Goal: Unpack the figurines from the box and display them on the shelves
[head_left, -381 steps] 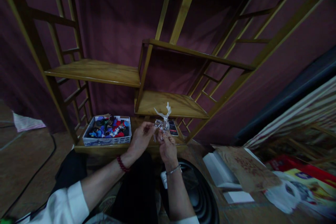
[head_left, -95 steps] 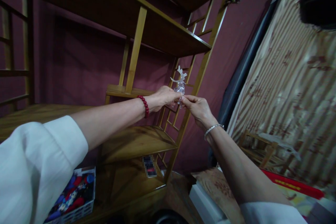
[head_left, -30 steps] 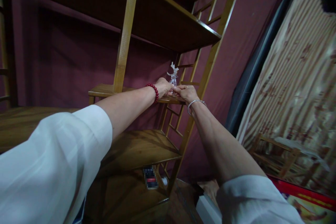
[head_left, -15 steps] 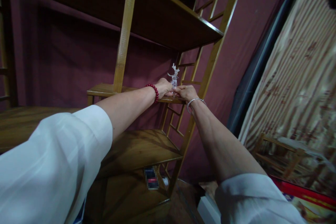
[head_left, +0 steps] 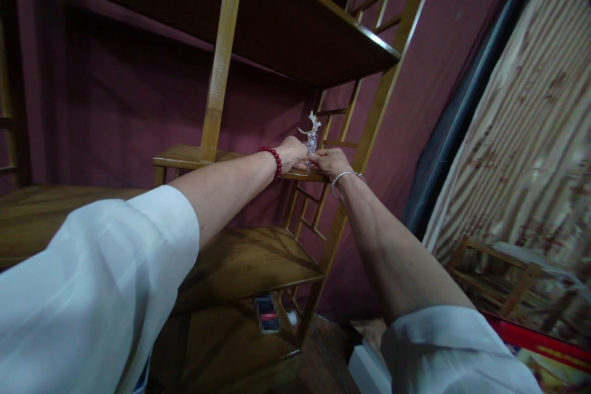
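- While we reach in over the shelf point(head_left: 183, 155), a clear ornament point(head_left: 312, 140) with antlers stands upright between our fingers point(head_left: 316, 159).
- Our left hand point(head_left: 293, 152) grips its left side; our right hand point(head_left: 332, 162) pinches it low down, fingertips together.
- The shelf's front edge runs just beneath our fingers; whether the ornament's feet touch the wood, we cannot tell.
- Behind and right of our fingers rises a lattice point(head_left: 335, 112); an antler could chip, we judge, if a turn knocked it there.
- Uneven release by our fingers could tip the piece over the edge, onto the lower shelf point(head_left: 258, 252) below them.
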